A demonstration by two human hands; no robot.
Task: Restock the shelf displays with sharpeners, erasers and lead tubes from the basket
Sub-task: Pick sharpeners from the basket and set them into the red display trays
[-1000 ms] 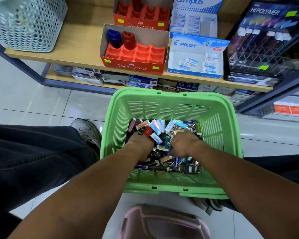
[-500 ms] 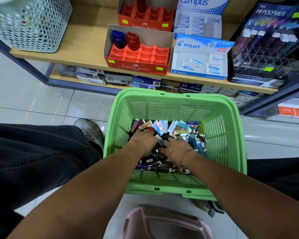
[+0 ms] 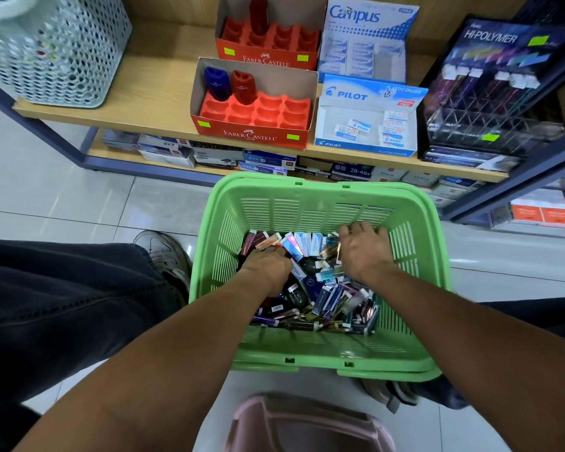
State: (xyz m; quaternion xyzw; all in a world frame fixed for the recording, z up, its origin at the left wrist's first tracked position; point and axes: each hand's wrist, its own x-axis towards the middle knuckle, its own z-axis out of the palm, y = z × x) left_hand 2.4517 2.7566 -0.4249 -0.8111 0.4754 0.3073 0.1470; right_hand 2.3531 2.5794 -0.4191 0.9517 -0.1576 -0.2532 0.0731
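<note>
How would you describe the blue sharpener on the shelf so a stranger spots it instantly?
Start at the wooden shelf and find the nearer red Faber-Castell display box. The blue sharpener stands in its back-left slot, beside one red sharpener. It is the only blue piece in that otherwise empty tray.

The scene is evenly and brightly lit from overhead, with soft, weak shadows. The glossy floor tiles (image 3: 79,207) on the left carry pale reflections of that light. The clear acrylic lead display (image 3: 490,119) on the far right glints and looks hazy, its contents hard to make out. Wide-angle distortion bows the shelf edge (image 3: 163,122) and stretches the forearms near the bottom. The perforated grey basket (image 3: 53,50) at far left is smeared by blur. The green basket (image 3: 307,203) in the centre is sharp, and printed carton lettering stays readable.
</note>
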